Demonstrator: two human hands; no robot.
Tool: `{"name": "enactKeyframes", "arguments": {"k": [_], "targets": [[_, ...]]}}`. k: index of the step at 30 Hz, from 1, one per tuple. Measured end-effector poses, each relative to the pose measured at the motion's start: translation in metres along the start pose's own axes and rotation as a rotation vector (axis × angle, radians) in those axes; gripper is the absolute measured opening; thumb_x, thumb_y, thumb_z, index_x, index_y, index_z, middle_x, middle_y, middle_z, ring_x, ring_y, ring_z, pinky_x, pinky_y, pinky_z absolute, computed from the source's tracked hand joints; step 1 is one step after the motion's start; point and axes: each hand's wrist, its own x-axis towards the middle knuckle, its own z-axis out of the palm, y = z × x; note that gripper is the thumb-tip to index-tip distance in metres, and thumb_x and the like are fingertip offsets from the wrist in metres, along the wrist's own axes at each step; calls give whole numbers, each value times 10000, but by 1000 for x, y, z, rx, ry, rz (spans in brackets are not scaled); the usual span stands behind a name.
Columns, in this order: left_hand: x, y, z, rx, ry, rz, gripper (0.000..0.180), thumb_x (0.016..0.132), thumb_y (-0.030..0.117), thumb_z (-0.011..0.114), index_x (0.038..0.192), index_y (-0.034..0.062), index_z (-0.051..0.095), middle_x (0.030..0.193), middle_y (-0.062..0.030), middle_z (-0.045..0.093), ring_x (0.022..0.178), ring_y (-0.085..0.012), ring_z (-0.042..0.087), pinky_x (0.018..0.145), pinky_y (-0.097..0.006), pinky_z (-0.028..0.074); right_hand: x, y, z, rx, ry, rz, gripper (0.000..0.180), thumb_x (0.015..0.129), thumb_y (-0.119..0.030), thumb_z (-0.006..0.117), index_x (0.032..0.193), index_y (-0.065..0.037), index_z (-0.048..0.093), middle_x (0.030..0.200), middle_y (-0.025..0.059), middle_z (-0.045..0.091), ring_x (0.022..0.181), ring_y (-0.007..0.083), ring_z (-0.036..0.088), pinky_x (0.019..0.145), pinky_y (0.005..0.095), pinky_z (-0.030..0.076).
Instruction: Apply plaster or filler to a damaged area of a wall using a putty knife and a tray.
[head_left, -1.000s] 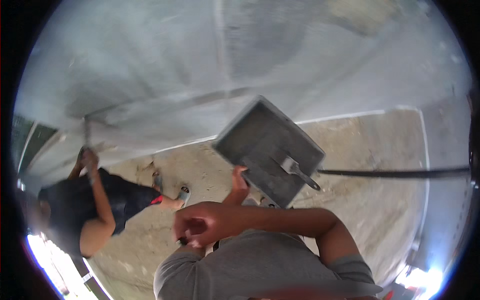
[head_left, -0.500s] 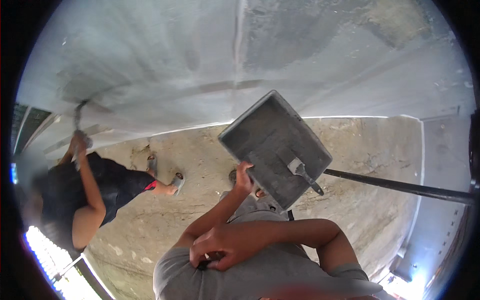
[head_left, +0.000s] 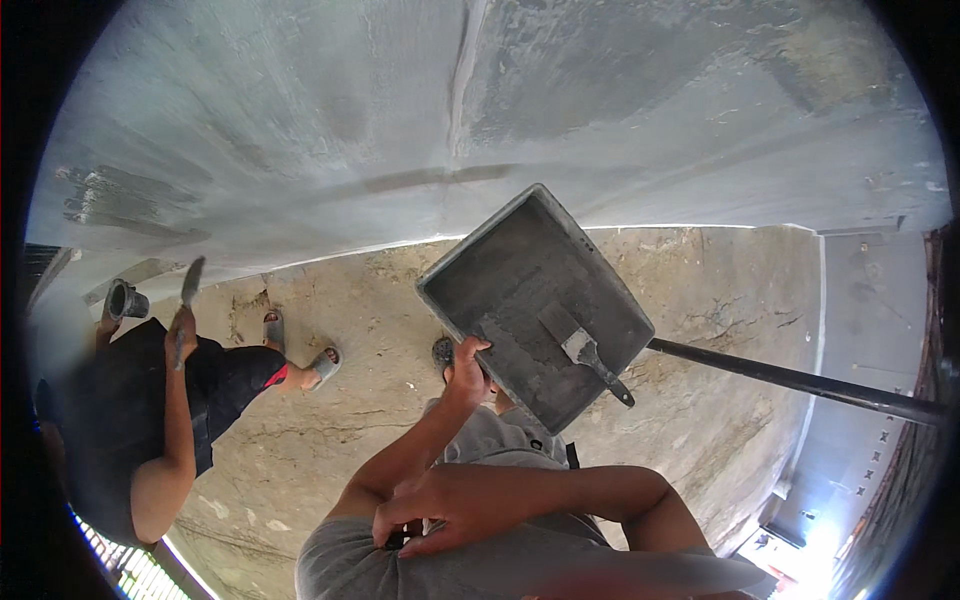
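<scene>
My left hand [head_left: 467,374] grips the near-left rim of a dark grey rectangular paint tray [head_left: 515,265], its thumb over the edge. Inside the tray lies a wide, grey-coated paintbrush [head_left: 580,347], the handle sticking out over the near-right rim. Grey residue covers the tray floor. My right arm crosses my chest. The right hand [head_left: 415,508] is closed against my grey shirt near the left sleeve, fingers curled around something dark that I cannot make out.
A co-worker [head_left: 150,400] at left holds a small dark pot [head_left: 125,300] and a grey-coated brush [head_left: 191,285]. A patchy grey wall [head_left: 330,100] rises ahead of a rough, cracked floor [head_left: 720,290]. The black pole [head_left: 790,378] extends from behind the tray rightward.
The co-worker's brush has come off the wall, and the pot now shows. My tray has shifted slightly left in view, and the brush's bristles show more plainly. My right hand stays at the shirt.
</scene>
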Motion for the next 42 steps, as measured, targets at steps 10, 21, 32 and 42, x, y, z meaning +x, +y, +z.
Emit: {"name": "enactKeyframes", "arguments": {"k": [10,21,32,42], "targets": [[-3,7,9,-67,-37,-54,342,745,210,579,1058,74,575,1024,-76,610,954,-250,591,807,-389,500,2,5,-2,-44,33,-26,224,925,-195,635,1096,-60,583,1007,71,598,897,206,648,750,347,509],[0,16,23,-53,-60,-76,347,742,179,569,1066,57,584,1051,-64,611,1012,-240,572,914,-378,447,8,17,-13,5,62,-78,224,907,-170,637,1094,-61,578,1038,95,600,886,228,623,723,346,515],[7,17,19,16,-24,-108,330,751,195,570,1058,73,577,1068,-60,605,1018,-236,570,911,-374,447,9,15,-22,-14,92,-115,233,931,-197,615,1129,-75,596,1055,89,603,899,222,617,762,345,499],[16,12,12,23,-34,-38,376,726,198,575,1077,66,598,1076,-67,607,1031,-254,567,934,-389,440,41,-32,-19,109,420,-588,257,885,-210,682,1069,-44,615,927,84,620,827,212,616,724,325,485]]}}
